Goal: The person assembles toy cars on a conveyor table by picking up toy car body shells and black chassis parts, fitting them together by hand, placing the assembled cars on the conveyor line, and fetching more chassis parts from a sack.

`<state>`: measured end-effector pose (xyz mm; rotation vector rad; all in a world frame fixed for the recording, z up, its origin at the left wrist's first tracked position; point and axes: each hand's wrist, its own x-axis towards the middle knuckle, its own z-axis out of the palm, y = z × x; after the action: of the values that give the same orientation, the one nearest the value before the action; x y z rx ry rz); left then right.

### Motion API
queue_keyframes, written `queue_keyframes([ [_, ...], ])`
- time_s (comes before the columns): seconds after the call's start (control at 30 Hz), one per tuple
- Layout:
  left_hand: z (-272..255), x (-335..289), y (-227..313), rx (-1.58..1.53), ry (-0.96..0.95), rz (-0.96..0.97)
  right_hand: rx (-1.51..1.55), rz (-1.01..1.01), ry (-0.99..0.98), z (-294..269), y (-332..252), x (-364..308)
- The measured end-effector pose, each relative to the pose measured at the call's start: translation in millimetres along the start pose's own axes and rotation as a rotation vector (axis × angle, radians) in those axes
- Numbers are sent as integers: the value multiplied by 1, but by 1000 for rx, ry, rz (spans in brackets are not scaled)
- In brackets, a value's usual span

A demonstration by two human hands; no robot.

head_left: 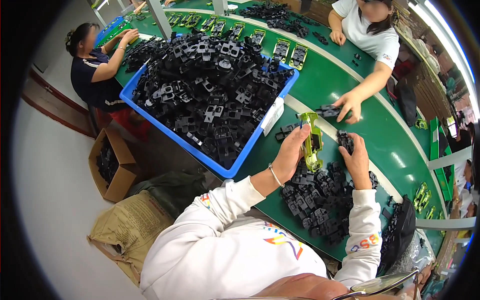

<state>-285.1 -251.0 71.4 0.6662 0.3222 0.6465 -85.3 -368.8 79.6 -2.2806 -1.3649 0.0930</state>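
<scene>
**While one hand steadies the green body, the other brings a black part**

While the left hand (292, 152) grips the lime-green plastic toy-car body (311, 141) at centre frame, fingers curled round its side and the shell standing nearly upright over the belt, the right hand (357, 161) is closed on a small black moulded plastic piece (344, 141) just right of it. Body and piece sit close together but apart. Fitting them well likely calls for holding the shell firm, turning the black piece until it lines up, and pressing it in squarely instead of forcing it at a slant.

Below both hands lies a loose heap of black plastic parts (320, 202) on the green conveyor belt (345, 85). A big blue plastic crate (190, 145), heaped with the same black parts, fills the upper middle. From the upper right, a co-worker's hand (350, 106) rests on another black part.

How the black piece is oriented cannot be told; the fingers cover most of it. The shell's underside faces away. A row of green shells along the top of the frame is too small to read in detail, and the lens rim cuts off the far right.
</scene>
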Motion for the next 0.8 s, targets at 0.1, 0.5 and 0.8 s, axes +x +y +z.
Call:
queue_keyframes([
  [0.1, 2, -2, -2, 22, -12, 1, -89, 110, 36, -1, 6, -3],
  [0.5, 32, 8, -17, -50, 12, 41, 571, 47, 75, -26, -16, -31],
  [0.8, 59, -8, -31, -74, -99, 50, 238, -74, 160, -48, -82, -63],
])
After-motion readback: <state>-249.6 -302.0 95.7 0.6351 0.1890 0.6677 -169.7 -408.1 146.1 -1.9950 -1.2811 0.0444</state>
